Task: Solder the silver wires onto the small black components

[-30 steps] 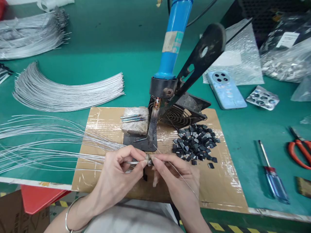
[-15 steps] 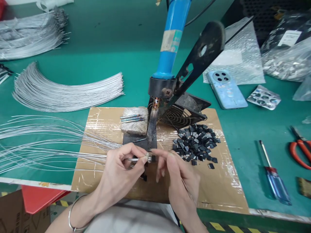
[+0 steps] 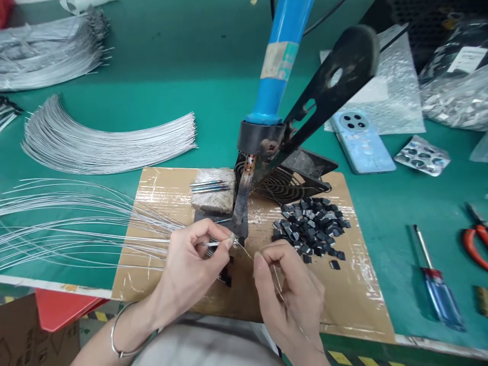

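My left hand (image 3: 192,272) pinches a white wire (image 3: 213,244) between thumb and forefinger. At its end, by the fingertips, is a small metal-and-black part (image 3: 237,241) whose detail I cannot make out. Closed around a thin strand of solder wire (image 3: 247,252) is my right hand (image 3: 292,292); the strand's front end reaches the small part and its tail runs back over the palm. Just above the fingertips, the blue soldering iron (image 3: 267,101) points downward in a black metal stand (image 3: 331,86). More loose white wires (image 3: 152,216) trail left from beside my left hand.
Small black pieces (image 3: 308,226) lie heaped on the cardboard (image 3: 354,300). Behind the iron sits a black fan (image 3: 293,183); left of it, a worn block (image 3: 213,201) carries thin rods. A phone (image 3: 364,145), screwdriver (image 3: 438,290) and red-handled pliers (image 3: 475,241) lie right; wire bundles (image 3: 114,145) lie left.
My right hand has drawn back right and down from the left fingertips, and a length of solder wire now shows between the hands. The camera view has shifted slightly.
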`<state>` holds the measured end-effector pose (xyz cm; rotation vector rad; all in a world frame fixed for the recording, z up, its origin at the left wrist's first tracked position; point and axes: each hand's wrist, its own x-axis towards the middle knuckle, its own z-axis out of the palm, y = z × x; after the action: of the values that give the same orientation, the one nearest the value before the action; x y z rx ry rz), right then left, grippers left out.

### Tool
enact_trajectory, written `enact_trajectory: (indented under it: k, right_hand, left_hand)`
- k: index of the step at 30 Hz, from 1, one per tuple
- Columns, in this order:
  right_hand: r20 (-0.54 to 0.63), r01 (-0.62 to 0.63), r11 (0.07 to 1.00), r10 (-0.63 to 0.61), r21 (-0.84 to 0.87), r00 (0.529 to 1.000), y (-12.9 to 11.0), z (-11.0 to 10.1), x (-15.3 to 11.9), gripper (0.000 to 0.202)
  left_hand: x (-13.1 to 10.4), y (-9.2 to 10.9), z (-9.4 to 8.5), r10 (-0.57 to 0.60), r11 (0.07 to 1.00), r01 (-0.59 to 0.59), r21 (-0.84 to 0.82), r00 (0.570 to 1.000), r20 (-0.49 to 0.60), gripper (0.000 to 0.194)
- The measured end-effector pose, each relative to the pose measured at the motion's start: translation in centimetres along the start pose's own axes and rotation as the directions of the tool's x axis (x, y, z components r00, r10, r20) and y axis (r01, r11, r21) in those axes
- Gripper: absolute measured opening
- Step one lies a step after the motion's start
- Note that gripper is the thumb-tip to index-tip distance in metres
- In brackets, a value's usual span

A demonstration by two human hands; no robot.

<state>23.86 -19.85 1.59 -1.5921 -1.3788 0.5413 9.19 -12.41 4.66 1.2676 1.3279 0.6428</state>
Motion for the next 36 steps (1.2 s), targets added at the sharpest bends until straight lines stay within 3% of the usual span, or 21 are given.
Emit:
enact_trajectory:
  k: [4,11,18,25,36]
  right_hand:
    - [0.004,-0.03,0.984,0.03,0.174,1.0,-0.1,0.1,0.2,0.018]
    - [0.046,-0.271,0.883,0.275,0.384,0.96,-1.0,0.1,0.6,0.022]
    - [0.052,-0.252,0.845,0.258,0.472,0.965,-0.6,0.2,1.5,0.023]
    - [0.064,-0.363,0.798,0.381,0.48,0.922,-1.9,0.2,1.8,0.024]
    - [0.034,-0.283,0.821,0.307,0.496,0.951,-1.7,0.3,1.9,0.024]
  left_hand:
    - [0.2,0.1,-0.2,-0.004,1.0,0.004,-0.026,1.0,-0.005,0.013]
    - [0.7,0.4,-0.3,0.028,1.0,-0.028,0.01,0.999,-0.031,0.01]
    - [1.2,1.2,-0.4,0.07,0.997,-0.069,0.021,0.996,-0.057,0.011]
    - [1.3,1.3,-0.5,0.062,0.998,-0.061,0.014,0.996,-0.058,0.008]
    - [1.2,1.1,-0.7,0.064,0.998,-0.063,0.019,0.996,-0.054,0.009]
